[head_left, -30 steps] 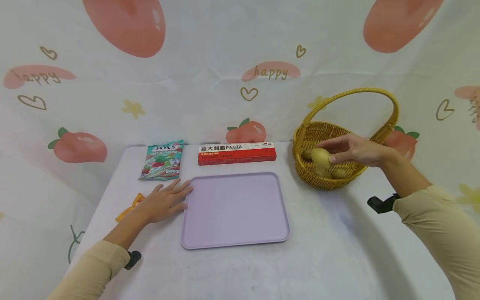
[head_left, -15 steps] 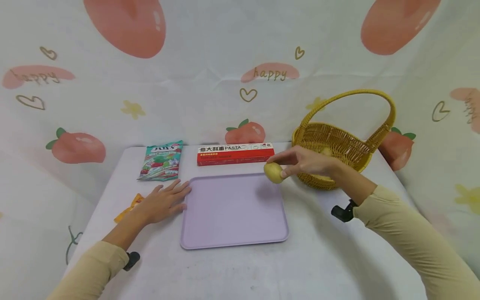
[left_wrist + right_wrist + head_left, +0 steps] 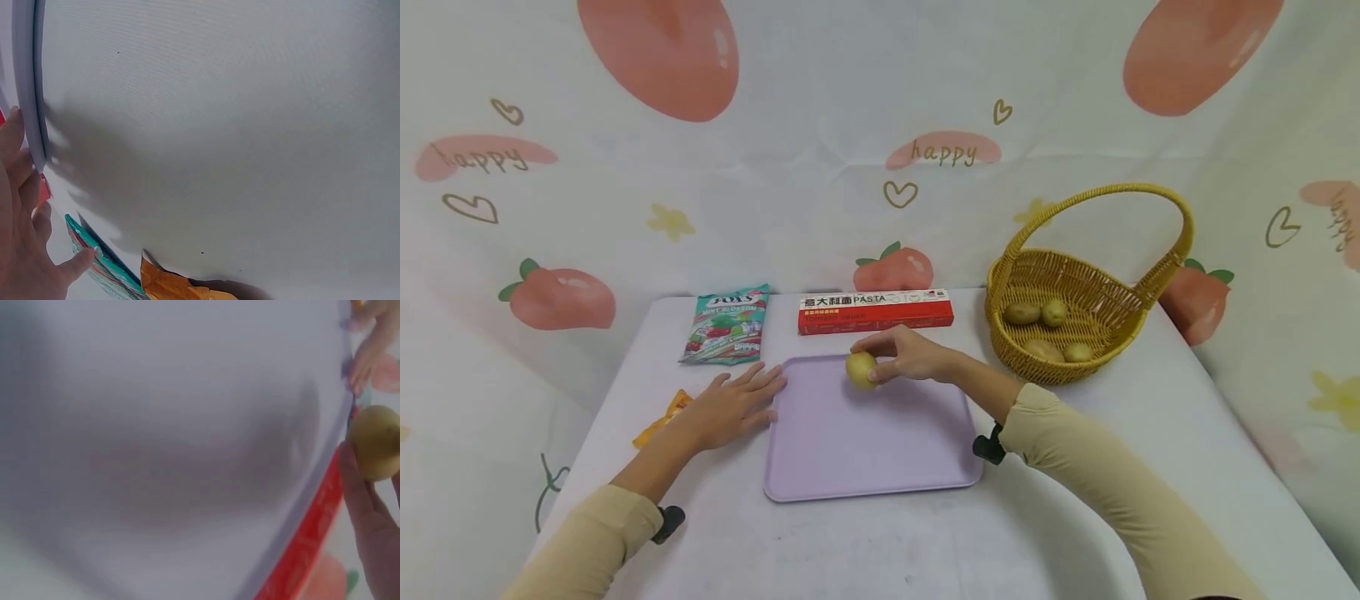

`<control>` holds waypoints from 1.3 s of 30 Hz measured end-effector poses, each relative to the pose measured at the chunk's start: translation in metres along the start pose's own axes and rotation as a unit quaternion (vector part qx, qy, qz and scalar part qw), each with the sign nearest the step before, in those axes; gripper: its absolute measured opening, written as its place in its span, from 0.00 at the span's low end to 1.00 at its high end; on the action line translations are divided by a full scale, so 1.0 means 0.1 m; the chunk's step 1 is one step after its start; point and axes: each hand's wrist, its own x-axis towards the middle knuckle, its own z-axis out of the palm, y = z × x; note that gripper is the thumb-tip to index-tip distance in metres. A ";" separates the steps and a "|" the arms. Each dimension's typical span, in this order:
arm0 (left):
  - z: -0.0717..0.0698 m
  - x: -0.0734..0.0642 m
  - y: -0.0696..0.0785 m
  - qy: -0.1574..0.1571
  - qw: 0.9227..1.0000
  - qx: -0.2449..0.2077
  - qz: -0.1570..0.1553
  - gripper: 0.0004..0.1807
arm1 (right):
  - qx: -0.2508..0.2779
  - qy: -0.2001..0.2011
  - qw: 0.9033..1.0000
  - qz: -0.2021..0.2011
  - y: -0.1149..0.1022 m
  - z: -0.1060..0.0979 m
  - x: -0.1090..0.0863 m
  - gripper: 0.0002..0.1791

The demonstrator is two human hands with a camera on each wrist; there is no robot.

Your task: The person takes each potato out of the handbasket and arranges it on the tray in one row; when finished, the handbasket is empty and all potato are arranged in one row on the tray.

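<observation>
In the head view, my right hand (image 3: pixel 913 354) pinches a small yellow potato (image 3: pixel 861 370) between thumb and fingers, over the far part of the lilac tray (image 3: pixel 872 450). The right wrist view shows the same potato (image 3: pixel 376 442) at the fingertips, with a shadow on the tray below. My left hand (image 3: pixel 730 408) lies with fingers spread at the tray's left edge; in the left wrist view its fingertips (image 3: pixel 15 119) are right at the rim. At the back right stands a yellow wicker basket (image 3: pixel 1026 367) with a tall handle, holding several potatoes (image 3: pixel 1054 313).
Behind the tray lies a red and white pasta box (image 3: pixel 876 312). A teal candy bag (image 3: pixel 726 325) lies at the back left. An orange packet (image 3: pixel 662 418) is partly hidden beside my left forearm. A patterned cloth (image 3: pixel 790 192) hangs behind the table.
My right hand has carried the potato leftward from the basket to above the tray, uncovering the potatoes inside the basket. The left hand has stayed at the tray's edge.
</observation>
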 end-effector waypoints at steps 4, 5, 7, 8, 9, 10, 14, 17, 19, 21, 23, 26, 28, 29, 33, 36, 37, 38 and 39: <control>0.01 0.01 0.01 0.002 1.000 0.001 -0.001 0.35 | 0.007 0.015 1.000 0.006 0.03 0.19 0.17 0.26; 0.01 0.01 0.02 0.002 1.000 0.000 -0.001 0.35 | 0.010 0.018 1.000 0.007 0.04 0.24 0.21 0.25; 0.01 0.01 0.02 0.000 1.000 0.001 -0.002 0.35 | 0.008 0.023 1.000 0.006 0.03 0.31 0.28 0.25; 0.01 0.01 0.02 -0.002 1.000 0.001 -0.003 0.35 | 0.004 0.026 1.000 0.002 0.03 0.35 0.31 0.25; 0.01 0.02 0.01 -0.004 1.000 0.001 -0.004 0.35 | -0.003 0.028 1.000 -0.004 0.02 0.38 0.34 0.25; 0.01 0.02 0.01 -0.005 1.000 0.002 -0.004 0.35 | -0.010 0.030 0.999 -0.008 0.01 0.40 0.37 0.25; 0.01 0.01 0.01 -0.002 1.000 0.009 0.000 0.35 | -0.052 0.053 0.997 -0.007 -0.01 0.53 0.49 0.24; 0.00 0.01 0.01 0.007 1.000 0.023 0.009 0.35 | -0.088 0.074 0.993 0.006 -0.01 0.63 0.57 0.24; 0.01 0.01 0.01 0.014 0.999 0.033 0.014 0.35 | -0.112 0.087 0.990 0.002 -0.02 0.69 0.62 0.25; 0.01 0.02 0.01 0.017 0.999 0.038 0.016 0.34 | -0.130 0.094 0.987 0.001 -0.03 0.73 0.65 0.26; 0.02 0.02 0.01 0.018 0.999 0.039 0.016 0.34 | -0.138 0.099 0.985 0.001 -0.05 0.76 0.68 0.26; 0.03 0.02 0.02 0.015 0.999 0.033 0.010 0.35 | -0.136 0.103 0.985 0.005 -0.07 0.79 0.70 0.27; 0.03 0.02 0.02 0.015 0.999 0.034 0.010 0.35 | -0.132 0.105 0.986 0.007 -0.08 0.80 0.71 0.28; 0.03 0.02 0.03 0.014 0.999 0.032 0.008 0.35 | -0.130 0.106 0.986 0.008 -0.08 0.81 0.71 0.28; 0.02 0.00 0.03 0.015 0.999 0.036 0.011 0.35 | -0.126 0.108 0.986 0.013 -0.08 0.82 0.73 0.26; 0.01 0.00 0.03 0.015 0.999 0.036 0.012 0.34 | -0.128 0.104 0.986 0.018 -0.07 0.81 0.75 0.26; 0.00 -0.01 0.02 0.015 0.999 0.035 0.012 0.34 | -0.130 0.104 0.986 0.017 -0.07 0.81 0.76 0.26; 0.00 -0.01 0.02 0.015 0.999 0.035 0.012 0.34 | -0.130 0.102 0.986 0.017 -0.06 0.80 0.77 0.26; 0.00 -0.01 0.02 0.016 0.999 0.033 0.012 0.34 | -0.131 0.101 0.986 0.017 -0.06 0.79 0.78 0.26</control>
